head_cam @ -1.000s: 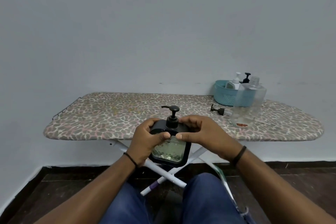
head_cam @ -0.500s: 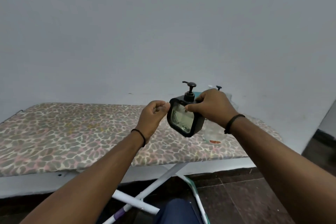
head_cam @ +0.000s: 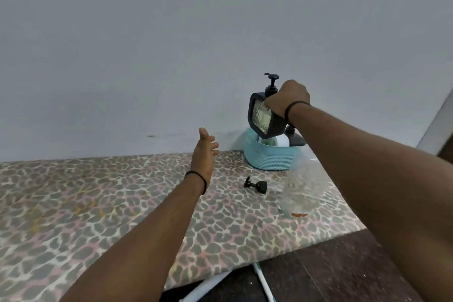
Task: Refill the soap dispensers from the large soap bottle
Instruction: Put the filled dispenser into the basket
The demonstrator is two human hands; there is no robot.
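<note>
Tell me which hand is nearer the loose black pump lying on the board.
Left. The open left hand hovers just left of the loose pump; the right hand holds the black dispenser above the basket.

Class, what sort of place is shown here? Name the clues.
Probably a plain room at home: an ironing board serves as the table, against a bare wall, with a basket of soap bottles.

Both forearms bare to the near frame edge; no sleeves in view.

Left hand (head_cam: 204,154): thin black band (head_cam: 196,177) worn round the wrist, narrow and cord-like, plain, no clasp or marking visible.

Right hand (head_cam: 289,100): matching thin black wrist band (head_cam: 295,105), same narrow cord-like form, also plain.

No rings, watch or gloves visible on either hand. Fingernails too small to tell. Rest of the body outside the picture.
</note>
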